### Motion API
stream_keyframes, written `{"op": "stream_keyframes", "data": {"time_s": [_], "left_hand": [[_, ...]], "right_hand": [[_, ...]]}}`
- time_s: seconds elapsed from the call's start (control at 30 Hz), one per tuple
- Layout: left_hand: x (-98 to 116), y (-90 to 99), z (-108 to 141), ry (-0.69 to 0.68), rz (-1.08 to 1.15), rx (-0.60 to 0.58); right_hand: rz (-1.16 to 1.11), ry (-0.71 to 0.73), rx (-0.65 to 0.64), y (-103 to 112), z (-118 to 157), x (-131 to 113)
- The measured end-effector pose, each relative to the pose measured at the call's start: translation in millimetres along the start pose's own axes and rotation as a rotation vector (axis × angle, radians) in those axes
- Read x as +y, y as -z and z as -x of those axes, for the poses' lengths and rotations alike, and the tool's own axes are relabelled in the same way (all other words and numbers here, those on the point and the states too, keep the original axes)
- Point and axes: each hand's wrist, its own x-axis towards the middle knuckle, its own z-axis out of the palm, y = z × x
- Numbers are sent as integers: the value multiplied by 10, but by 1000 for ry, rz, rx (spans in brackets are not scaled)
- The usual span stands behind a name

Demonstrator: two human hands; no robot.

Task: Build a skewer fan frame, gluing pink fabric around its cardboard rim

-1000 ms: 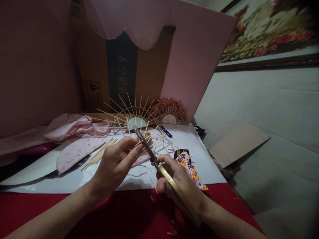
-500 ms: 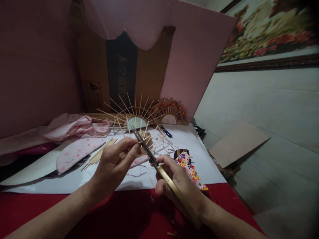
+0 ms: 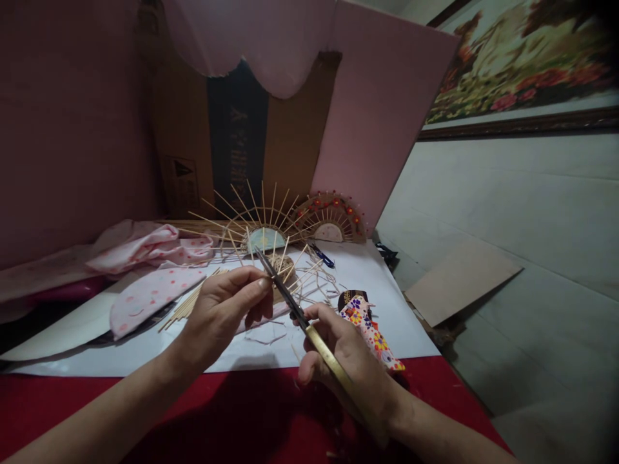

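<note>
My right hand (image 3: pixel 343 351) grips scissors (image 3: pixel 285 293) with dark blades and a gold handle, the tips pointing up and away. The fingers of my left hand (image 3: pixel 229 306) are pinched together right beside the blades; what lies between them is too small to make out. Just beyond the blades sits a woven piece (image 3: pixel 283 265) with thin sticks standing out of it. Behind it a half-round fan frame (image 3: pixel 265 240) has a pale green centre and spread sticks. Loose twine scraps (image 3: pixel 319 283) lie around on the white sheet.
At the left lie a bundle of sticks (image 3: pixel 186 306) and pink dotted cloth (image 3: pixel 149 299). A finished-looking fan (image 3: pixel 329 219) with red flowers leans at the back. A flowered pouch (image 3: pixel 370 332) and blue-handled snips (image 3: pixel 323 255) lie to the right. Red cloth (image 3: pixel 232 419) covers the front.
My left hand's lower fingers have shifted slightly, coming nearer to the blades. The scissors stay in almost the same place in my right hand.
</note>
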Motion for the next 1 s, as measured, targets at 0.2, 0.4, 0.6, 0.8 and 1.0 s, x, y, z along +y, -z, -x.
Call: {"op": "stream_keyframes", "data": {"time_s": [0.2, 0.4, 0.6, 0.8, 1.0], "left_hand": [[9, -11, -13, 108, 172, -16], [35, -16, 21, 45, -154, 15], [0, 8, 35, -351, -814, 155], [33, -16, 35, -14, -291, 30], [13, 25, -30, 303, 267, -44]], "right_hand": [[-7, 16, 20, -29, 2, 26], [22, 0, 38, -26, -15, -27], [-5, 6, 37, -33, -19, -14], [34, 17, 44, -44, -13, -11], [51, 26, 3, -5, -21, 16]]}}
